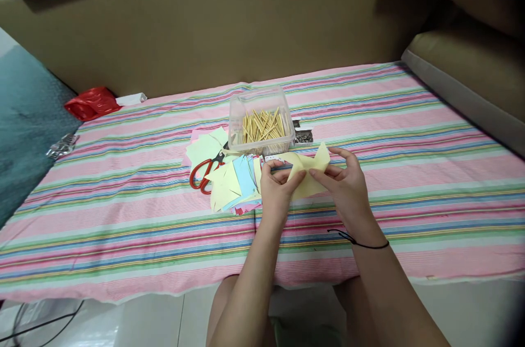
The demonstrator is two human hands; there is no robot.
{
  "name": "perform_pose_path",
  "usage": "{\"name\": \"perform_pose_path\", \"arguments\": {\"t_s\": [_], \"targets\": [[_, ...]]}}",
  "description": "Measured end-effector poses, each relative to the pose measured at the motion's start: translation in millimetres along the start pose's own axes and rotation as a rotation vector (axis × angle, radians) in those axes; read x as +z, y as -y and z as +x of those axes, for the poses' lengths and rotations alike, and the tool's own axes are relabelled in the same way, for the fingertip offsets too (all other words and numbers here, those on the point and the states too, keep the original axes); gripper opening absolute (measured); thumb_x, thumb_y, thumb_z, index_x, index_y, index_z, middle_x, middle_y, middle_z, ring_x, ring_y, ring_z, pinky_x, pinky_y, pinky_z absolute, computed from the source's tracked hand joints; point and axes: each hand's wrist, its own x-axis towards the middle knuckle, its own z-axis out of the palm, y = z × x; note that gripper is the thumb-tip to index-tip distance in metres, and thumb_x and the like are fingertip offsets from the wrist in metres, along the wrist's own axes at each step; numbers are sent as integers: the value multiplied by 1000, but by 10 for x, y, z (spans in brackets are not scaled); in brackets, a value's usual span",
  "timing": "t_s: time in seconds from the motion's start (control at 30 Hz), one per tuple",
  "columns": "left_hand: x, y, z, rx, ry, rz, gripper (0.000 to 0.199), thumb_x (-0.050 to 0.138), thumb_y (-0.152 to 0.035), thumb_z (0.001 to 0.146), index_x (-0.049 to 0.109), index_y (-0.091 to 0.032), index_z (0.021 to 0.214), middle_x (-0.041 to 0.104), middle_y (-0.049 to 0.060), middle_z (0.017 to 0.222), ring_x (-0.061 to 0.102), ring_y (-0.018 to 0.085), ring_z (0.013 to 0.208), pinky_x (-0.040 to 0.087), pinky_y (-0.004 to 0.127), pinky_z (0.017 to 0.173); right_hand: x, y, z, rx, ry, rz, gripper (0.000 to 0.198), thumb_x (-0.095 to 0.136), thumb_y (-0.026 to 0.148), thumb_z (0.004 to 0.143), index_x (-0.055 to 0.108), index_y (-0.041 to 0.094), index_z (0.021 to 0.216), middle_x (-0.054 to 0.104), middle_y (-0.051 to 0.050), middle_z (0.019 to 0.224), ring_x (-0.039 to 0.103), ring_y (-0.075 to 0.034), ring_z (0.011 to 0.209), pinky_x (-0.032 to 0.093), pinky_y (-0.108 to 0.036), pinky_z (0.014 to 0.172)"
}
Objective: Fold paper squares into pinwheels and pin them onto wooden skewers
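Observation:
A pale yellow piece of paper (pixel 308 188), with slit corners bent upward, is held between my two hands above the cloth. My left hand (pixel 278 188) pinches its left side, thumb near the middle. On the other side my right hand (pixel 346 185) grips the paper, its thumb close to the left one and the forefinger stretched behind a raised corner. Left of my hands lies a pile of cut coloured paper (pixel 229 183) in yellow, blue and pink. Scissors with red handles (pixel 206 167) rest at the edge of that pile.
Behind the papers stands a clear plastic box (pixel 234 122) of thin wooden sticks (pixel 264 125). Beside it are small clear packets of dark bits (pixel 303 136). A red plastic bag (pixel 93 103) lies at the far left. Striped cloth (pixel 123 194) covers the surface, with a brown panel (pixel 205 29) behind.

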Motion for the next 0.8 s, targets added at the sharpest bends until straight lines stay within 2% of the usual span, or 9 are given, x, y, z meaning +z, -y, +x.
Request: {"name": "perform_pose_path", "arguments": {"t_s": [0.23, 0.47, 0.57, 0.8], "targets": [[-17, 44, 3, 100, -34, 49, 53, 77, -24, 63, 32, -24, 91, 67, -4, 65, 62, 12, 55, 46, 22, 58, 18, -18, 14, -1, 47, -7, 72, 84, 32, 54, 43, 26, 112, 73, -1, 77, 69, -22, 67, 54, -32, 59], [-39, 8, 18, 67, 15, 70, 56, 76, -22, 62, 31, -25, 95, 67, -3, 67, 62, 11, 54, 46, 21, 56, -18, -33, 29, -4, 100, -38, 73, 82, 31, 57, 41, 26, 117, 72, 0, 72, 69, -21, 64, 54, -30, 56], [-70, -31, 28, 47, 39, 104, 62, 78, -22, 59, 31, -25, 99, 66, -5, 61, 60, 11, 49, 46, 21, 52, -35, -46, 34, -8, 137, -73, 72, 81, 30, 58, 41, 26, 117, 71, 0, 69, 68, -21, 61, 54, -31, 55], [-102, -92, 14, 82, 55, 171, 63, 77, -23, 60, 31, -24, 104, 63, -7, 58, 56, 9, 44, 42, 18, 49, -27, -31, 38, -17, 148, -74, 71, 80, 30, 58, 41, 25, 117, 71, 0, 69, 67, -20, 60, 54, -30, 54]]}}
